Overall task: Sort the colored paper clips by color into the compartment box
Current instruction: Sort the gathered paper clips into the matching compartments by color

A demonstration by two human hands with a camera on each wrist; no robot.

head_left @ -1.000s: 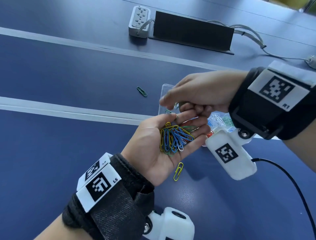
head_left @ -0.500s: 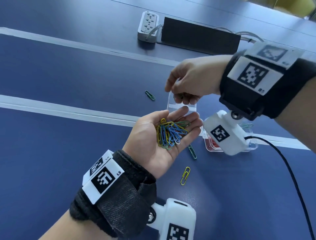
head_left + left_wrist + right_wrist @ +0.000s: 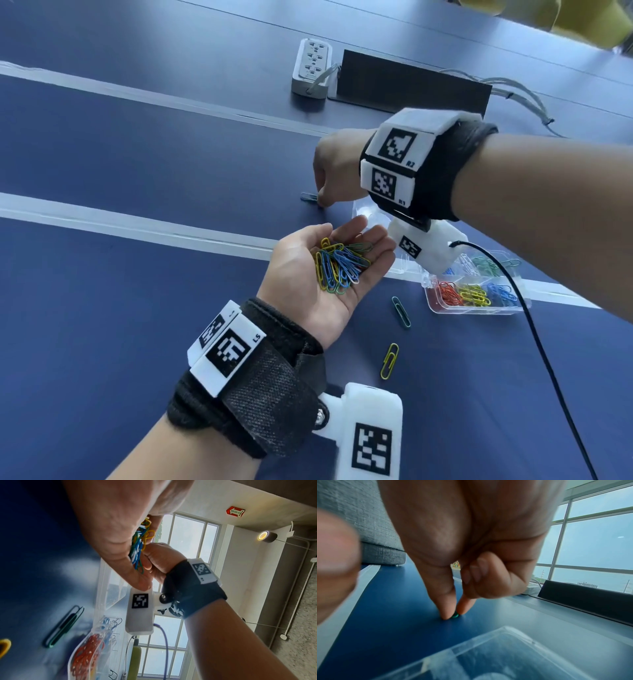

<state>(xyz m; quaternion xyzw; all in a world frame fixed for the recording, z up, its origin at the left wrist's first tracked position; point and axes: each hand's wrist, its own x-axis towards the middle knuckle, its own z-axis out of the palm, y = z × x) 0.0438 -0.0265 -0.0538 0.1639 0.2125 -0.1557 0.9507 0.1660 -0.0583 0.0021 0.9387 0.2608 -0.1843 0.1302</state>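
My left hand (image 3: 298,277) lies palm up above the blue table and cups a pile of blue, yellow and green paper clips (image 3: 340,265), also visible in the left wrist view (image 3: 139,547). My right hand (image 3: 323,202) reaches down beyond it, and its thumb and forefinger pinch a green clip (image 3: 309,197) lying on the table (image 3: 454,615). The clear compartment box (image 3: 476,311) stands to the right with red, yellow, blue, green and white clips in separate cells. Its open lid (image 3: 368,214) is partly hidden by my right wrist.
A loose green clip (image 3: 400,311) and a yellow clip (image 3: 389,361) lie on the table in front of the box. A power strip (image 3: 311,66) and a black panel (image 3: 411,84) sit at the back. A black cable (image 3: 548,359) trails from my right wrist.
My right hand left the spot above my left palm, moved away to the left and came down onto the green clip on the table. My left hand kept its pile.
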